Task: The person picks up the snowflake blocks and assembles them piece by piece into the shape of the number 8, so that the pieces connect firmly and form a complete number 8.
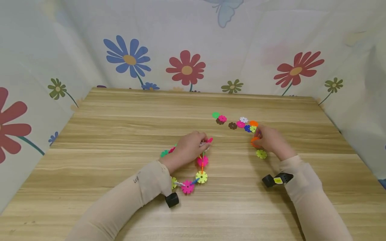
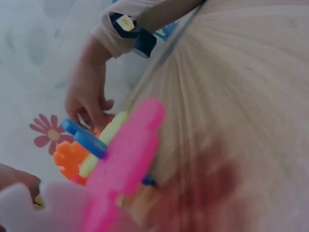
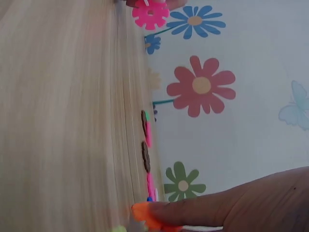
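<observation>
Left hand (image 1: 188, 147) on a disc chain (image 1: 201, 177), right hand (image 1: 271, 140) on an orange disc (image 1: 255, 143)

The left forearm reaches in from the lower left, the palm turned down and the fingers bent together, thumb and fingers narrowed on the upper end of the chain, where a white disc and a pink one stick out past the fingertips. The right forearm comes up from the lower right, and its thumb and fingers pinch the orange disc at the right end of the loose pieces.

The chain curves round on the wood-grain tabletop (image 1: 229, 207), passing partly under the left wrist. Its pieces look like smooth plastic: flat, round, notched along the rim like little flowers, slotted crosswise so that neighbours stand edge to face.

Beyond the hands lie loose discs (image 1: 232, 126) in brown, pink, white, blue, green, orange and yellow, some overlapping; one yellow disc (image 1: 261, 154) sits just below the right hand. A pale cloth (image 1: 241, 60) printed with flowers hangs behind.

The left sleeve (image 1: 150, 184) bears small dark lettering (it seems to begin "Le", the rest unclear). The right wrist's black strap (image 1: 285, 177) carries a yellow label (image 1: 278, 180), too small to read.
</observation>
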Tool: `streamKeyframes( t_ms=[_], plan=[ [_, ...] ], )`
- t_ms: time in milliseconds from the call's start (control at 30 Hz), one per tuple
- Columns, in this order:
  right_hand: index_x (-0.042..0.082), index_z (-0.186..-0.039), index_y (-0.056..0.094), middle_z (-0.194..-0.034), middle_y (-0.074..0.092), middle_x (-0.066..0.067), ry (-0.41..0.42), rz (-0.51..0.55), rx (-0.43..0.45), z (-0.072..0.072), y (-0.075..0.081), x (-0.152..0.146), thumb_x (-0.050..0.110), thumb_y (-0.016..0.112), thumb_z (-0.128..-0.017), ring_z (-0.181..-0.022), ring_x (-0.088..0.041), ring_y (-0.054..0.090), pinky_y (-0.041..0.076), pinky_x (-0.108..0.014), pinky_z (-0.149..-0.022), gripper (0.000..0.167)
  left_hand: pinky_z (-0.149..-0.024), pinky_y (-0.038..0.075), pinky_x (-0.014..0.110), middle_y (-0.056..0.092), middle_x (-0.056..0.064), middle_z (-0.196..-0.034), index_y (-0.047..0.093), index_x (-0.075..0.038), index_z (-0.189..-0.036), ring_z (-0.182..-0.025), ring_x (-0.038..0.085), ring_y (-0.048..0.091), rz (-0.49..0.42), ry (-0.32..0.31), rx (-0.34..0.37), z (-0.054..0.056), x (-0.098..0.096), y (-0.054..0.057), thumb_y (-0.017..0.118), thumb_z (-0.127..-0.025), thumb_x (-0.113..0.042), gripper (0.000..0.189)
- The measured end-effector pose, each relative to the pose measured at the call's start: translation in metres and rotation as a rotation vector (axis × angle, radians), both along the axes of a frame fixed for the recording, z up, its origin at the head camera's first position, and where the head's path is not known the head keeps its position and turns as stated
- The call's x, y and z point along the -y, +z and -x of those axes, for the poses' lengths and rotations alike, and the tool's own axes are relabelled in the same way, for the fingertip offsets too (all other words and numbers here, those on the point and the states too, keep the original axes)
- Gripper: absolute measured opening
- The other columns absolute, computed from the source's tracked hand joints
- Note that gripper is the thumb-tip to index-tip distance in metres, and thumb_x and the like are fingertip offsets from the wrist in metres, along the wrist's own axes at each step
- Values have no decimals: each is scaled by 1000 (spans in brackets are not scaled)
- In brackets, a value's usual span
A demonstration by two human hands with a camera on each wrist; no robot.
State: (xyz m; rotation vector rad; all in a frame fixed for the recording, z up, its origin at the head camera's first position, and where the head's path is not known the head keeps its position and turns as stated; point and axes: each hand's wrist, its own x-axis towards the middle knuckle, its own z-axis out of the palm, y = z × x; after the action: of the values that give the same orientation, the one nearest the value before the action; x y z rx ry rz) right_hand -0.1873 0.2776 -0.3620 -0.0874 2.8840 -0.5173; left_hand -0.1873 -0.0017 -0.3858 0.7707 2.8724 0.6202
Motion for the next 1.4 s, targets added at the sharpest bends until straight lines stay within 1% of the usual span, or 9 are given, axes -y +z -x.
streamKeyframes(
  t_ms=[167, 267, 400, 500, 767, 900, 1067, 1200, 1400],
  plan=[
    [-2, -102, 60, -82, 61, -13, 31, 201, -100, 0, -4, 16, 10, 63, -91, -59, -13, 53, 47, -24, -54, 16, -61, 48, 25, 67, 1, -89, 68, -14, -109, -73, 12, 56, 45, -65, -90, -3, -2, -1, 55, -98, -31, 24],
    [-3, -104, 62, -83, 62, -14, 64, 332, -151, 0, -10, 25, 8, 63, -92, -59, -10, 53, 48, -22, -54, 17, -61, 48, 24, 67, 0, -90, 67, -16, -111, -74, 11, 56, 47, -88, -116, -4, -2, -1, 54, -99, -31, 24],
    [-9, -113, 58, -89, 65, -21, 59, 538, -75, 0, -17, 36, 5, 60, -93, -62, -9, 61, 55, -24, -58, 24, -59, 46, 23, 66, -1, -87, 68, -17, -110, -72, 11, 54, 35, -97, -123, -6, -2, -2, 54, -99, -30, 23],
    [-11, -114, 56, -90, 66, -24, 44, 632, -27, 0, -21, 43, 3, 58, -94, -62, -9, 64, 57, -26, -59, 25, -59, 45, 23, 66, -1, -88, 68, -17, -110, -71, 10, 53, 39, -103, -124, -6, -2, -2, 54, -98, -30, 22],
    [-7, -112, 60, -75, 64, -17, 97, 663, -63, -3, -28, 57, 5, 57, -95, -54, -11, 59, 54, -27, -53, 21, -62, 46, 25, 67, 0, -88, 68, -16, -110, -71, 13, 55, 27, -153, -151, -7, -3, -3, 55, -98, -28, 22],
    [-5, -111, 63, -73, 62, -15, 139, 674, -70, -5, -29, 63, 6, 57, -95, -51, -10, 56, 52, -27, -50, 21, -65, 48, 26, 69, 1, -90, 69, -13, -106, -73, 14, 59, -5, -196, -186, -9, -3, -4, 57, -97, -27, 21],
    [-5, -110, 65, -74, 62, -16, 169, 704, -58, -7, -29, 66, 4, 56, -95, -50, -9, 54, 51, -28, -49, 20, -67, 49, 27, 69, 1, -92, 69, -14, -106, -77, 14, 60, -34, -211, -196, -11, -4, -5, 57, -97, -27, 21],
    [-6, -109, 66, -72, 63, -14, 162, 721, -66, -9, -30, 69, 3, 57, -94, -49, -8, 54, 50, -26, -48, 19, -65, 48, 26, 68, 1, -90, 69, -14, -106, -74, 13, 58, -46, -212, -202, -12, -4, -5, 57, -97, -27, 20],
    [-7, -110, 65, -72, 63, -12, 104, 768, -43, -13, -34, 76, 6, 58, -95, -50, -8, 55, 49, -23, -50, 22, -64, 48, 27, 67, 1, -86, 69, -13, -103, -71, 14, 57, -74, -192, -199, -12, -4, -7, 57, -97, -27, 19]
  ],
)
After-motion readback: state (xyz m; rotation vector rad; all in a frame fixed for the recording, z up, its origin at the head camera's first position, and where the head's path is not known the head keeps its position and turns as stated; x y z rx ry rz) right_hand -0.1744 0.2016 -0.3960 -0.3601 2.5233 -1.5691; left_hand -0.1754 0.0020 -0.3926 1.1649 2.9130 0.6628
